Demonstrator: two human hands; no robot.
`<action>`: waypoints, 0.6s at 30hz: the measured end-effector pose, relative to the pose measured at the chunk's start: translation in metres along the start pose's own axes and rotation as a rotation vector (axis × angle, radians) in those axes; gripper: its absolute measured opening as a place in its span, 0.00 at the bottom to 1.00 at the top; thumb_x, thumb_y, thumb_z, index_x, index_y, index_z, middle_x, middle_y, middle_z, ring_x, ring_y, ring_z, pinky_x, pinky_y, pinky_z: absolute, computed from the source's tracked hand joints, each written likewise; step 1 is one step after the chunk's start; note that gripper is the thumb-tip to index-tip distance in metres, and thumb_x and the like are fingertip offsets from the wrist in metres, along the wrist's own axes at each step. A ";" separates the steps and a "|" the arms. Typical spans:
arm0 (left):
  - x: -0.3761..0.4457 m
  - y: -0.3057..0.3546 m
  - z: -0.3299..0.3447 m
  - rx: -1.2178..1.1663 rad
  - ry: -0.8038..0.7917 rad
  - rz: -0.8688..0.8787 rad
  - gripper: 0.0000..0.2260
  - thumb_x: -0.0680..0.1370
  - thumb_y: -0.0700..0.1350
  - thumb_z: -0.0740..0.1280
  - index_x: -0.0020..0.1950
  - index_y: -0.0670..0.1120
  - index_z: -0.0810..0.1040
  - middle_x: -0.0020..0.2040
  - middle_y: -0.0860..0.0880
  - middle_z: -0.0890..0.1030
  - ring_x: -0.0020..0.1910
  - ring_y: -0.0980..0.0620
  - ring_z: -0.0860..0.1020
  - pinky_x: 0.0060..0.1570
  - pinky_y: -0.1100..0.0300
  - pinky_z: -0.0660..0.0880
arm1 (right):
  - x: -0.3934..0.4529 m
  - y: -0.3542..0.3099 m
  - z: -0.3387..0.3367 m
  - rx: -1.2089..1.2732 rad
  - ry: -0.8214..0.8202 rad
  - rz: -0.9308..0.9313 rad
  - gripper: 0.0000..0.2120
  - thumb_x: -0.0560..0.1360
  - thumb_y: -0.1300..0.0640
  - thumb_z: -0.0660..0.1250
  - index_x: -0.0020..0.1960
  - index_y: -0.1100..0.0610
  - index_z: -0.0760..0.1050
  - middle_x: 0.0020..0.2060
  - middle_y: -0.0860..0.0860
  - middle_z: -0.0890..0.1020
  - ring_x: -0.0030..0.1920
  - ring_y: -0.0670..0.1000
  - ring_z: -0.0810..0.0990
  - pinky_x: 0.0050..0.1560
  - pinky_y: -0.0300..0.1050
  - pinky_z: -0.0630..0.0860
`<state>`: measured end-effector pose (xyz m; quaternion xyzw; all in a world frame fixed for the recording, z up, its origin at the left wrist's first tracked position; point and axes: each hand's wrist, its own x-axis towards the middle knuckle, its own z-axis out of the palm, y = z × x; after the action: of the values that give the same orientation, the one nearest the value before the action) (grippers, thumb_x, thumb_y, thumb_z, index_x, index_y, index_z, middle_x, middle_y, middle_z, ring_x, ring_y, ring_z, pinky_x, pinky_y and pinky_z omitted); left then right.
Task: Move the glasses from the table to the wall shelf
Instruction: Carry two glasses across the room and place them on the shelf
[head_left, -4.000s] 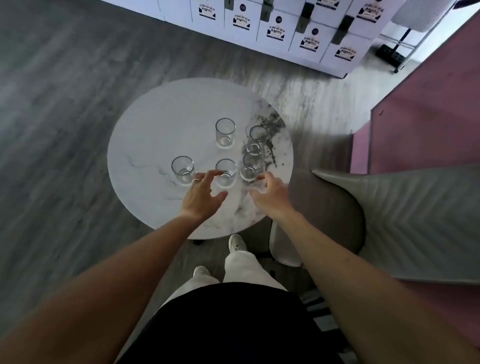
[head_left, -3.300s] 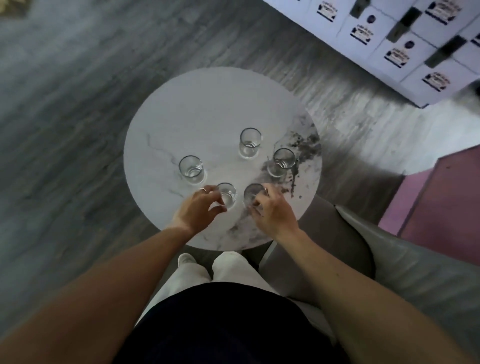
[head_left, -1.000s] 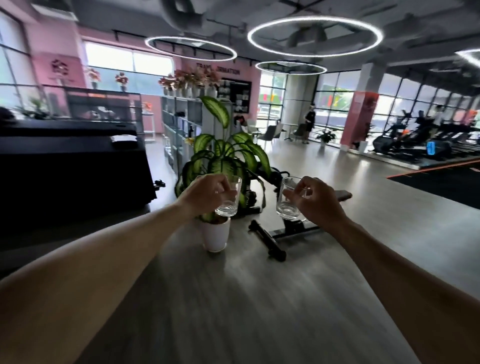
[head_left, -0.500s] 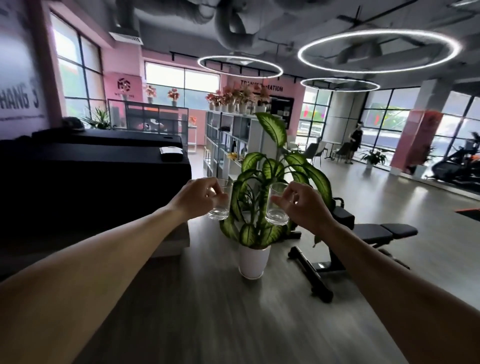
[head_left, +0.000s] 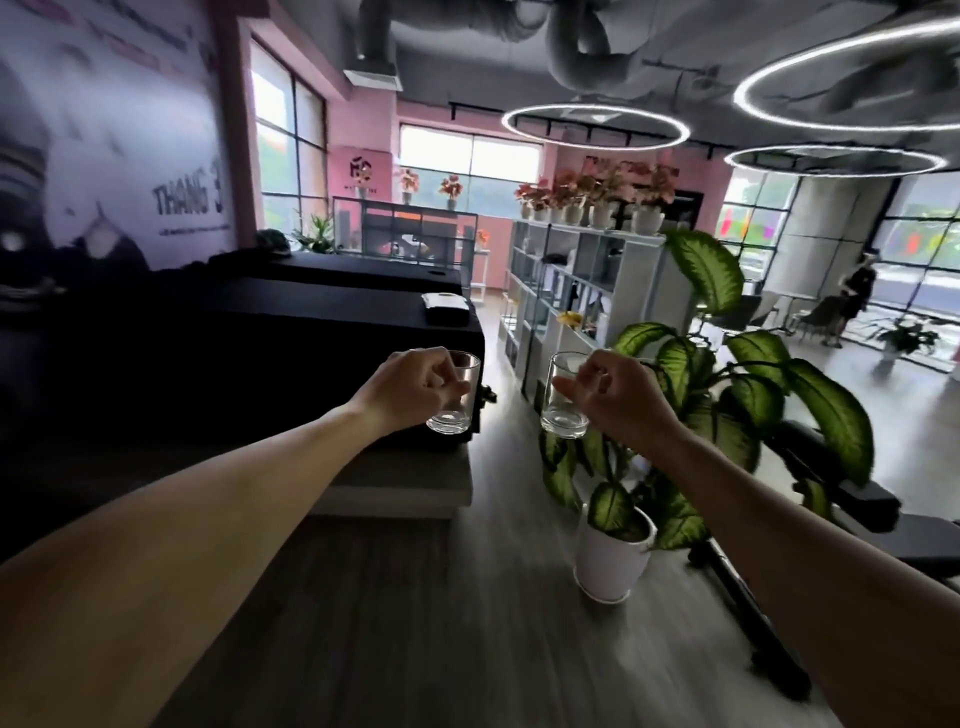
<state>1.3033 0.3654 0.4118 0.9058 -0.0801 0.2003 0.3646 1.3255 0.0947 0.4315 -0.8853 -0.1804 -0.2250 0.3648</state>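
Observation:
I hold one clear glass in each hand, out in front of me at chest height. My left hand (head_left: 415, 387) is shut on the left glass (head_left: 456, 405), fingers wrapped round its upper half. My right hand (head_left: 615, 397) is shut on the right glass (head_left: 560, 410), gripping it from the right side. Both glasses are upright and look empty. A white open shelf unit (head_left: 582, 291) stands farther back, beyond the glasses. The round table is out of view.
A long black counter (head_left: 291, 353) fills the left, with a small white device (head_left: 444, 306) on its top. A potted leafy plant (head_left: 691, 415) in a white pot (head_left: 613, 564) stands at right, a black weight bench (head_left: 857, 499) behind it. A person (head_left: 852, 296) stands far right.
The view has swung left: the plant and bench slid to the right and the black counter came nearer. Both hands keep their glasses at the same height.

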 end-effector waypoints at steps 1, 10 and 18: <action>0.006 -0.015 -0.006 0.015 0.006 -0.020 0.08 0.72 0.56 0.72 0.40 0.54 0.77 0.42 0.52 0.85 0.43 0.54 0.83 0.50 0.50 0.81 | 0.014 -0.002 0.016 0.012 -0.007 -0.007 0.14 0.70 0.45 0.76 0.35 0.50 0.74 0.37 0.50 0.82 0.41 0.52 0.81 0.44 0.46 0.76; 0.078 -0.139 -0.068 0.142 0.119 -0.157 0.08 0.74 0.52 0.72 0.38 0.54 0.76 0.41 0.52 0.83 0.42 0.55 0.82 0.45 0.57 0.78 | 0.151 -0.019 0.165 0.148 -0.103 -0.101 0.15 0.67 0.43 0.76 0.33 0.51 0.75 0.31 0.46 0.79 0.33 0.47 0.79 0.36 0.40 0.73; 0.155 -0.242 -0.130 0.214 0.242 -0.280 0.08 0.74 0.52 0.72 0.42 0.50 0.78 0.41 0.50 0.84 0.44 0.54 0.83 0.49 0.55 0.80 | 0.281 -0.051 0.296 0.230 -0.208 -0.187 0.16 0.69 0.47 0.77 0.31 0.50 0.73 0.36 0.50 0.81 0.37 0.50 0.79 0.39 0.40 0.69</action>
<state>1.4751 0.6299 0.4103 0.9111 0.1126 0.2623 0.2975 1.6140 0.3874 0.4221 -0.8356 -0.3232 -0.1429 0.4207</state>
